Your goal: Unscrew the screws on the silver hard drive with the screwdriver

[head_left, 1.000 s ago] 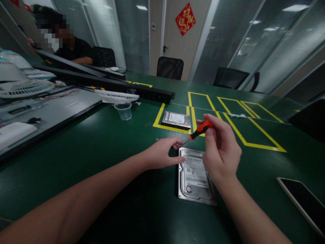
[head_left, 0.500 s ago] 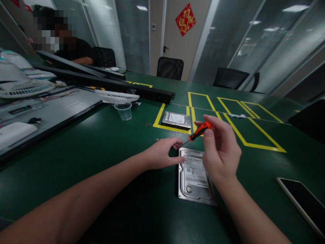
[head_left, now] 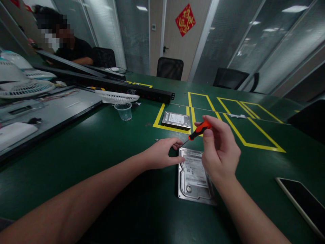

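Note:
A silver hard drive (head_left: 194,174) lies flat on the table, label side up. My left hand (head_left: 165,154) grips its upper left corner, the thumb resting on the label side and the other fingers curled at the far edge. In my right hand (head_left: 222,147) is a screwdriver (head_left: 200,130) with an orange and black handle. Its thin shaft slants down to the left, and the tip is at the drive's upper left corner, close to my left fingertips. Whether it sits in a screw is too small to tell. A tiny metal piece (head_left: 156,140) lies left of the drive.
A second hard drive (head_left: 176,119) sits inside a yellow tape outline beyond my hands. Left of it stand a clear plastic cup (head_left: 124,111), a white fan grille (head_left: 116,96) and a large panel (head_left: 63,108). A phone (head_left: 302,200) lies at right. Another person (head_left: 76,51) sits far left.
The screwdriver and my right hand have shifted very slightly left. My left hand and the hard drive stay in place. The other person's head has moved a little.

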Demonstrator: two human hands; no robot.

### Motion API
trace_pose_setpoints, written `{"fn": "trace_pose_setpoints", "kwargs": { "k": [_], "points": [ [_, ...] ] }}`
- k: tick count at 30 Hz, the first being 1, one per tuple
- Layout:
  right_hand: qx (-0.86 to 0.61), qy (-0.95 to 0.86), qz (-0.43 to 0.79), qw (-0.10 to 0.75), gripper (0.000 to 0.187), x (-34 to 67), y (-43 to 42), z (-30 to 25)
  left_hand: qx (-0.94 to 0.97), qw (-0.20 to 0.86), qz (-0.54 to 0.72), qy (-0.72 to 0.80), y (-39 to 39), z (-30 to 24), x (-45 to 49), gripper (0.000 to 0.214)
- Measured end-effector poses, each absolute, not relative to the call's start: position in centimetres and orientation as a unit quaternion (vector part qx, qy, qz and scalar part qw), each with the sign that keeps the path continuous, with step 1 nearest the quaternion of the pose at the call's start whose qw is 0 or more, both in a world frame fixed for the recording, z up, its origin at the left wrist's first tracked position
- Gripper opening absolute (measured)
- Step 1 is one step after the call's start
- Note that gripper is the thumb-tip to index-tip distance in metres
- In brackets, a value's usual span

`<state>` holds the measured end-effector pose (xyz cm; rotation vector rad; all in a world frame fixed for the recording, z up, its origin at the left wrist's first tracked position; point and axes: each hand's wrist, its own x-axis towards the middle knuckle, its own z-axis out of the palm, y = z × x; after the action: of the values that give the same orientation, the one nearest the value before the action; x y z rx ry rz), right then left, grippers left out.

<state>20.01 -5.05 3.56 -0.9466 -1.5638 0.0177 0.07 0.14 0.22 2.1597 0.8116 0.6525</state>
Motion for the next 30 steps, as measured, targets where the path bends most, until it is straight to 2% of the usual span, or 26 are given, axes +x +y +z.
{"fn": "trace_pose_setpoints", "kwargs": {
  "k": [12,23,30],
  "points": [
    [-0.418,-0.66,-0.028,0.624,0.039,20.05,-4.65,3.45,0.84,0.36,0.248,0.322,0.17,0.21,0.13,0.051],
    [-0.385,-0.669,0.04,0.635,0.039,19.52,-5.31,3.67,0.842,0.358,0.254,0.315,0.21,0.06,0.15,0.048],
    [-0.394,-0.672,-0.023,0.627,0.037,19.75,-5.08,3.71,0.844,0.355,0.249,0.317,0.25,0.19,0.11,0.049]
  ]
}}
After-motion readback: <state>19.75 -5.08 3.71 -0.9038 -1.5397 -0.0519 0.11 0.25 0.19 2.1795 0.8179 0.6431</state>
